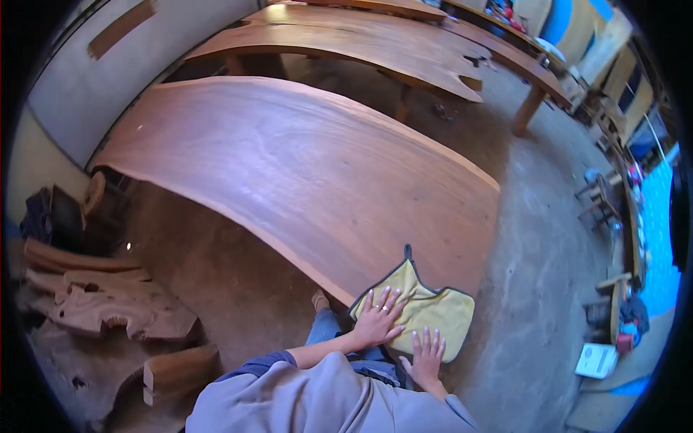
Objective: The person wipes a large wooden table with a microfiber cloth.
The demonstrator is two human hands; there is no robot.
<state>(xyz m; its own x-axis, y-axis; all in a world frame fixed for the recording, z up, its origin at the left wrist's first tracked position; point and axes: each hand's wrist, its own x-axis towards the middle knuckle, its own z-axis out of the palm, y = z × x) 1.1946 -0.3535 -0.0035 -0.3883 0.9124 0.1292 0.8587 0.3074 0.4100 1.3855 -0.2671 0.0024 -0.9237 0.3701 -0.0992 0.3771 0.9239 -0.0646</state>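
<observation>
A yellow cloth (444,312) with dark edging and a hanging loop lies spread at the near end of a long wooden slab tabletop (303,166). My left hand (379,317) rests flat on the cloth's left part, fingers spread, with a ring on one finger. Lower down, my right hand (427,353) lies on the cloth's near edge, its fingers stretched out. Neither hand grips the cloth. The slab's surface is smooth and reddish brown, with a paler natural edge.
Another wooden slab table (346,40) stands beyond this one. Rough wood pieces (123,303) and a cut block (180,372) lie on the floor to the left. At the right are a stool (600,198) and a white box (597,360).
</observation>
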